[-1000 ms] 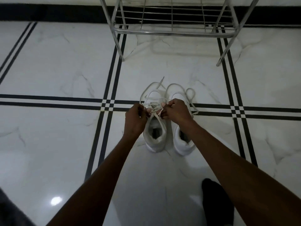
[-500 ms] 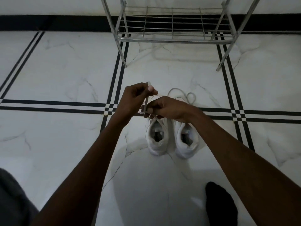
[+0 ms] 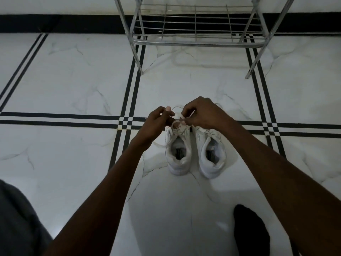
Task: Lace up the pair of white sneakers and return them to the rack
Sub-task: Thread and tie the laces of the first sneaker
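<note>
Grip: left hand (image 3: 156,124) and right hand (image 3: 201,113) are each pinched closed on a run of the white lace (image 3: 178,124), at the centre of the frame, above the tongue of the left-hand sneaker
Lace state: a loop rises between the two hands; one loose tail trails onto the floor (image 3: 73,80) to the left of that shoe; whether a knot is formed cannot be told
Left-hand sneaker (image 3: 178,154): stands on the floor just below centre, heel toward the camera, lacing visible across the upper eyelets
Right-hand sneaker (image 3: 211,154): just beside the first, parallel, not touched by either hand; crossed lace shows near its tongue, its toe hidden under the right hand
Rack (image 3: 195,39): metal wire frame at top centre of the frame, well apart from the shoes; its visible lower shelf carries nothing
Other: a dark socked foot (image 3: 251,231) at lower right
Progress, judged: lacing of the left-hand sneaker appears near its end, at the tying stage; the second shoe's finish is unconfirmed
Outstanding: finish the tie, check the other shoe, carry both to the rack
</note>
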Action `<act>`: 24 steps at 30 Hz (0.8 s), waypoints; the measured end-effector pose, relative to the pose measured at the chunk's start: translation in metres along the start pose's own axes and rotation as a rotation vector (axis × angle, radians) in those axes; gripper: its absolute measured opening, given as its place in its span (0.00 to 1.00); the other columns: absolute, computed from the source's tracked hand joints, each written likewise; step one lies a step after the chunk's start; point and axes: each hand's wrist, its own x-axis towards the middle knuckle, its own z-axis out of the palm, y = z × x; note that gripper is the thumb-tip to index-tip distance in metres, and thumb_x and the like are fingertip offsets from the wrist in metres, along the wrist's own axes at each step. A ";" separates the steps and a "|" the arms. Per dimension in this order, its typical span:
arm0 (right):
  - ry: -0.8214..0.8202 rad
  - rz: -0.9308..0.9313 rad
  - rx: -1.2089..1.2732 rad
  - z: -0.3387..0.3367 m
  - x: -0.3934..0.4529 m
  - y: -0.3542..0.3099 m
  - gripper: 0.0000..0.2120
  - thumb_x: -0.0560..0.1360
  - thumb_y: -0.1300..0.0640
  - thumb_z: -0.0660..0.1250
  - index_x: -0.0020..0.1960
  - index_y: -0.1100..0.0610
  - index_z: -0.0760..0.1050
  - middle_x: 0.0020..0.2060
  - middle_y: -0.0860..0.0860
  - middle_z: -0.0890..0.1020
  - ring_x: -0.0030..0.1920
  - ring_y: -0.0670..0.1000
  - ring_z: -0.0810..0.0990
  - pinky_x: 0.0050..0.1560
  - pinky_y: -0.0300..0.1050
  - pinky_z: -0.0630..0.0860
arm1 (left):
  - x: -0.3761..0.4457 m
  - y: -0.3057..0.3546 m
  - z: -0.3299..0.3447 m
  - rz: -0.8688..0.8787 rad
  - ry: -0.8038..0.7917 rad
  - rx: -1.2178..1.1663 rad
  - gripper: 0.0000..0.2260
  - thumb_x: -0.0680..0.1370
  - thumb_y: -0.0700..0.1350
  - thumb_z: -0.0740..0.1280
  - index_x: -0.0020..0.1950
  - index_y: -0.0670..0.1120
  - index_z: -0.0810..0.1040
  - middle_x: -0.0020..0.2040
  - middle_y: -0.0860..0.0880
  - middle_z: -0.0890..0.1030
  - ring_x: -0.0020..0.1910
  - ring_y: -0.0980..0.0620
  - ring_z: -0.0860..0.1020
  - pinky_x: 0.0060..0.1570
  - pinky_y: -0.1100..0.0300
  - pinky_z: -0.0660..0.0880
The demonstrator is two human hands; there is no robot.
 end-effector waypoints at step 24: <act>0.172 0.376 1.181 -0.002 -0.009 0.011 0.04 0.82 0.59 0.62 0.49 0.55 0.74 0.47 0.54 0.87 0.48 0.52 0.87 0.48 0.45 0.81 | -0.019 0.000 -0.029 -0.001 0.128 -0.426 0.18 0.85 0.52 0.59 0.36 0.49 0.68 0.28 0.54 0.64 0.26 0.55 0.61 0.32 0.60 0.65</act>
